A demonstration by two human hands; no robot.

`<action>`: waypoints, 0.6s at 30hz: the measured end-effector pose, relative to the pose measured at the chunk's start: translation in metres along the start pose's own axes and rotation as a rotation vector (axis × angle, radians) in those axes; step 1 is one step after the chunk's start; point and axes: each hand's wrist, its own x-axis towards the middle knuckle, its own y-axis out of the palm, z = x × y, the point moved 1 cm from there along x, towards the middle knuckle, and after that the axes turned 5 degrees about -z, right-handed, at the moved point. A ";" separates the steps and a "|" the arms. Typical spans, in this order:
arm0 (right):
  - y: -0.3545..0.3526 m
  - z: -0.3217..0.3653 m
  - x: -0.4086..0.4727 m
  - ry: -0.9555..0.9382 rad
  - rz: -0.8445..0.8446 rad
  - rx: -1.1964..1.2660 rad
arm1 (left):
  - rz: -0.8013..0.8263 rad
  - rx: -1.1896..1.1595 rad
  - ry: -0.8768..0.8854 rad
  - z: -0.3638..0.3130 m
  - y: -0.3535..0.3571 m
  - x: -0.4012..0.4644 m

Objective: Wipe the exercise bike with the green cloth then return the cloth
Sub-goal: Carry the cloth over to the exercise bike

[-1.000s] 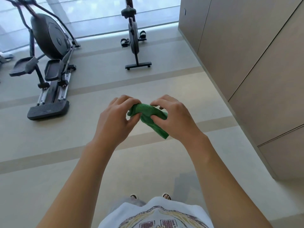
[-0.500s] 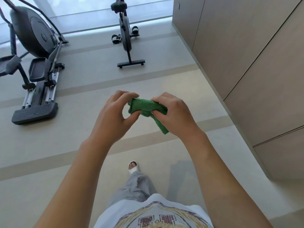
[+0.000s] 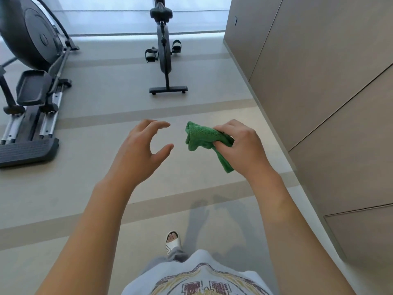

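Observation:
The green cloth (image 3: pixel 200 138) is bunched up in my right hand (image 3: pixel 242 145), which is closed around it at chest height; one corner hangs below the fist. My left hand (image 3: pixel 141 150) hovers a short way to the left of the cloth, fingers spread and curled, holding nothing. The black exercise bike (image 3: pixel 163 50) stands ahead on the floor, seen from behind, with its saddle at the top, pedals on both sides and a T-shaped rear foot. Both hands are well short of it.
A black elliptical trainer (image 3: pixel 32 81) occupies the left side. Tall beige wall panels (image 3: pixel 319 71) run along the right. A window band lies behind the machines. My foot in a white slipper (image 3: pixel 172 241) is on the striped grey floor between me and the bike.
My left hand has let go of the cloth and moved away to the left; the right hand keeps it. The view has moved forward, so the bike looks closer.

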 end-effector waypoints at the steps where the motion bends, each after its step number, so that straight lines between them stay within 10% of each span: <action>1: 0.006 0.005 0.011 0.001 -0.001 0.000 | -0.004 0.000 -0.001 0.010 -0.005 0.011; 18: 0.093 0.030 0.160 -0.053 0.120 0.012 | -0.084 -0.009 -0.183 0.124 -0.045 0.106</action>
